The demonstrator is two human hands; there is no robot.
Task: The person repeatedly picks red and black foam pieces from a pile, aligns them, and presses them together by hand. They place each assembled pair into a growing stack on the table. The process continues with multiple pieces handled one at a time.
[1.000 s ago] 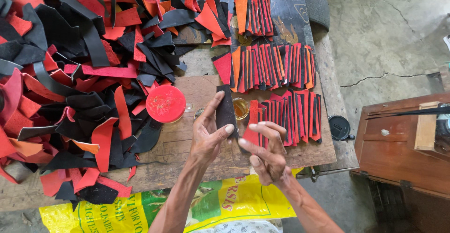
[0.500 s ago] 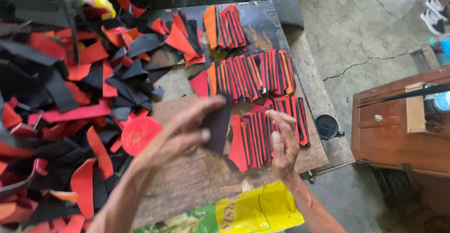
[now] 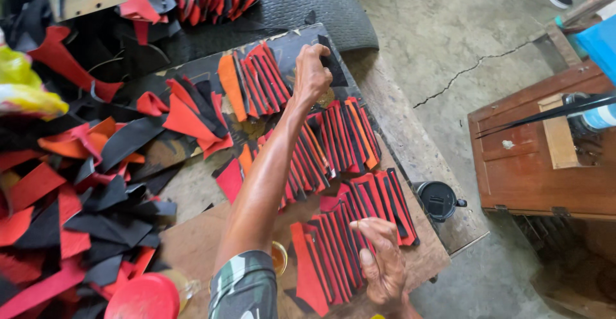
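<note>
My left hand is stretched out to the far end of the wooden board, shut on a black strip piece beside the rear row of red and black strips. My right hand rests with its fingers spread on the nearest row of overlapped red and black strips. A middle row of strips lies under my left forearm.
A loose heap of red, black and orange pieces fills the left side. A red round lid sits at the bottom left. A black cup stands at the board's right edge, next to a brown wooden box. The floor is cracked concrete.
My left hand has carried the black piece from the board's middle to its far end. My right hand has dropped onto the nearest row of strips.
</note>
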